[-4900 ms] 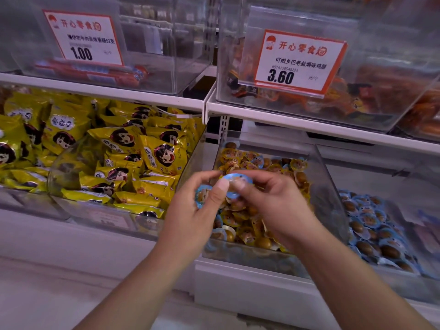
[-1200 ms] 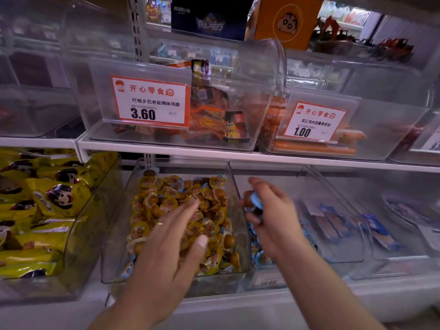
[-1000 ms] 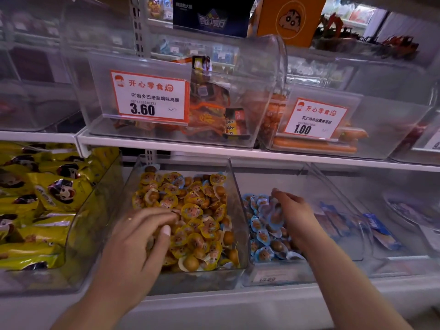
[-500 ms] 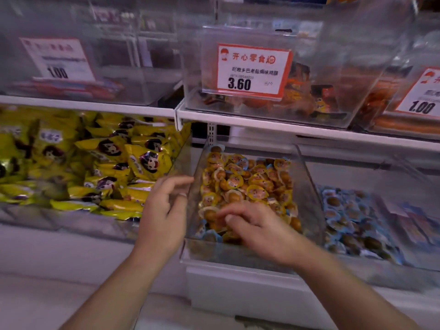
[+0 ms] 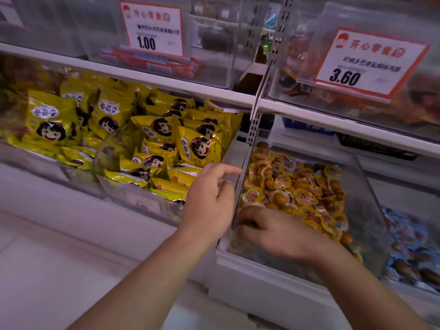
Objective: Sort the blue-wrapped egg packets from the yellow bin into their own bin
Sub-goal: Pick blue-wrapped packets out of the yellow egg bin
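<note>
Digging: right hand (image 5: 269, 231), fingers curled down among packets at the front left corner of the yellow bin (image 5: 371, 210); grip contents hidden. Left hand (image 5: 209, 198): loose, holding nothing, beside the bin's wall. Blue bin (image 5: 409, 246): adjacent right. Step: searching for a blue packet. Next: pinch one, carry it right.

You can read "1.00" on the price card (image 5: 154, 29) clipped to the clear bin on the upper shelf at the left, under a red heading too blurred to make out. On the price card at the right (image 5: 366, 65), on the next upper bin, you read "3.60". The yellow snack bags (image 5: 197, 146) carry small print which stays unreadable.
</note>
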